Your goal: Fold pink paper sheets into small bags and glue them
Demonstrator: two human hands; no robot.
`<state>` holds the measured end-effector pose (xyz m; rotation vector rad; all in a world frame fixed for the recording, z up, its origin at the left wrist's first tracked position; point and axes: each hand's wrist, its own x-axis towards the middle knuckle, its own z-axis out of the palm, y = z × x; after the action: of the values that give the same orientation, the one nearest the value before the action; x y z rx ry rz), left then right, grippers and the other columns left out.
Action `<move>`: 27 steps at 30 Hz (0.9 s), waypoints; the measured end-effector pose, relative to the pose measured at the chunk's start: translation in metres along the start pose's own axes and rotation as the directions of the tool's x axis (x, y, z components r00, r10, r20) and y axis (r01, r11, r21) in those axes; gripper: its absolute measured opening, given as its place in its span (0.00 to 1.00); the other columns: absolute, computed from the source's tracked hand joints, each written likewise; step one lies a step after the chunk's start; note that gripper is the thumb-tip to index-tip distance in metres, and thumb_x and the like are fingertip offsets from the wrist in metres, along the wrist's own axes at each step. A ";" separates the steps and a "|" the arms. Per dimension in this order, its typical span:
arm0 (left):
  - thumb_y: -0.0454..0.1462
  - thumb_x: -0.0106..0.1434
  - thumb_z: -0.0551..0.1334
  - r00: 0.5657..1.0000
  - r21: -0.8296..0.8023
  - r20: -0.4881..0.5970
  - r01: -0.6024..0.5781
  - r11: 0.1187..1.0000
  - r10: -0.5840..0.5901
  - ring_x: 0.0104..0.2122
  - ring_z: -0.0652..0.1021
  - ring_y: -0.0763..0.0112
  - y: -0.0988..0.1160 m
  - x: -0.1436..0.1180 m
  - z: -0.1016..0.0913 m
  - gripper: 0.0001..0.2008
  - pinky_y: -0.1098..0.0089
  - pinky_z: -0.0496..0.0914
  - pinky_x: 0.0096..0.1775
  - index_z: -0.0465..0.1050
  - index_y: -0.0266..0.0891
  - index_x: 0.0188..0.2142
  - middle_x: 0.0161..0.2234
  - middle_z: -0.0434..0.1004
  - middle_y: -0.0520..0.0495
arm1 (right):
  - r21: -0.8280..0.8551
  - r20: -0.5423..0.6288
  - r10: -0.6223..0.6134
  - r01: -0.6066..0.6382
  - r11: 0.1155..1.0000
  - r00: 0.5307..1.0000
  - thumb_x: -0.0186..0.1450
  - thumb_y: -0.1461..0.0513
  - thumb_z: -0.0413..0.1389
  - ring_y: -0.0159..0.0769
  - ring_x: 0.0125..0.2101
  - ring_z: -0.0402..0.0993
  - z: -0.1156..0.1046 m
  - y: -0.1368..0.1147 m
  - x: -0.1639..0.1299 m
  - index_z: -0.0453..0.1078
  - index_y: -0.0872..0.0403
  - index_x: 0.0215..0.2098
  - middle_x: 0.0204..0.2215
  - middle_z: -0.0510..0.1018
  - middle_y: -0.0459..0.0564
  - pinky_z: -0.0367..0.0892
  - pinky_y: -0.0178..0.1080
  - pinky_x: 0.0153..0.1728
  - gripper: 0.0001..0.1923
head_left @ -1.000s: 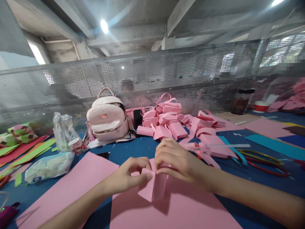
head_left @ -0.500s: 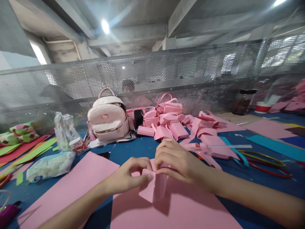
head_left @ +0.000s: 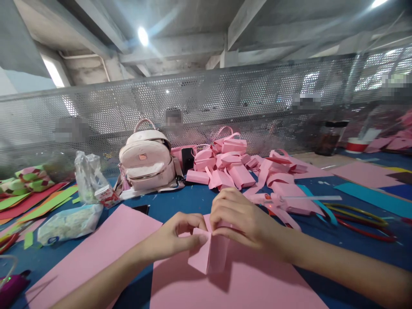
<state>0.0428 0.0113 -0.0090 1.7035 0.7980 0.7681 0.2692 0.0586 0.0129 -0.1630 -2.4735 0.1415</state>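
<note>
A small folded pink paper box (head_left: pixel 200 257) is held between both hands above a large pink sheet (head_left: pixel 257 285). My left hand (head_left: pixel 178 238) is closed on its left side, thumb pressed on the front face near the top. With bent fingers, my right hand (head_left: pixel 238 216) pinches the box's upper right edge; its fingertips and the far side of the box are partly hidden. Behind my right hand lies a pink glue gun (head_left: pixel 267 199) with a clear glue stick poking out to the right.
Finished pink paper baskets (head_left: pixel 231 161) lie heaped at the back, beside a pale backpack (head_left: pixel 146 161). Scissors with red and yellow handles (head_left: pixel 363 221) lie right. At left are a plastic packet (head_left: pixel 71 223), coloured sheets (head_left: pixel 41 204) and another pink sheet (head_left: pixel 96 253). A perforated metal screen (head_left: pixel 206 101) stands behind.
Almost nothing differs. Both hands keep their hold on the paper box, and the whole view has shifted very slightly.
</note>
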 end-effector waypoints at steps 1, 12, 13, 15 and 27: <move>0.48 0.67 0.64 1.000 -0.002 0.002 0.004 1.000 -0.004 0.28 0.67 0.76 0.000 0.000 0.000 0.19 0.75 0.62 0.31 0.70 0.35 0.29 0.31 0.67 0.51 | -0.004 0.001 0.002 -0.002 1.000 1.000 0.77 0.59 0.48 0.38 0.38 0.66 0.000 -0.001 0.000 0.69 0.55 0.39 0.33 0.74 0.49 0.61 0.44 0.47 0.12; 0.50 0.67 0.63 0.999 0.057 -0.043 -0.006 0.998 0.008 0.26 0.68 0.76 0.001 0.002 -0.002 0.20 0.73 0.64 0.33 0.68 0.36 0.27 0.28 0.67 0.53 | -0.027 -0.051 -0.014 0.013 1.000 0.999 0.76 0.63 0.51 0.38 0.42 0.68 0.001 0.003 -0.002 0.71 0.55 0.43 0.38 0.76 0.50 0.59 0.43 0.51 0.07; 0.50 0.68 0.62 0.998 0.083 -0.062 -0.015 0.996 0.020 0.26 0.69 0.76 0.001 0.002 -0.004 0.21 0.73 0.64 0.34 0.68 0.36 0.27 0.28 0.67 0.53 | -0.057 -0.067 -0.019 0.015 0.998 0.998 0.75 0.64 0.51 0.38 0.45 0.68 0.000 0.004 -0.002 0.71 0.54 0.45 0.41 0.77 0.51 0.58 0.44 0.52 0.07; 0.49 0.69 0.60 0.993 0.183 -0.100 -0.047 0.982 0.066 0.29 0.71 0.73 0.003 0.001 -0.012 0.20 0.71 0.66 0.37 0.68 0.37 0.27 0.28 0.68 0.52 | -0.153 -0.095 -0.035 0.020 0.988 0.995 0.75 0.65 0.52 0.39 0.49 0.67 -0.003 0.004 -0.002 0.72 0.54 0.50 0.46 0.77 0.52 0.58 0.44 0.53 0.09; 0.34 0.72 0.55 0.937 0.992 -0.062 0.021 0.121 0.345 0.32 0.74 0.63 -0.006 0.000 -0.049 0.12 0.67 0.65 0.33 0.70 0.39 0.31 0.31 0.73 0.47 | -0.459 0.202 -0.134 0.215 0.862 0.970 0.73 0.68 0.50 0.38 0.31 0.68 0.027 0.026 -0.044 0.65 0.60 0.62 0.30 0.77 0.46 0.56 0.42 0.36 0.19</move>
<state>0.0022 0.0385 -0.0036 3.0195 1.5817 0.6162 0.2891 0.0756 -0.0388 -0.1366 -2.6272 -0.5645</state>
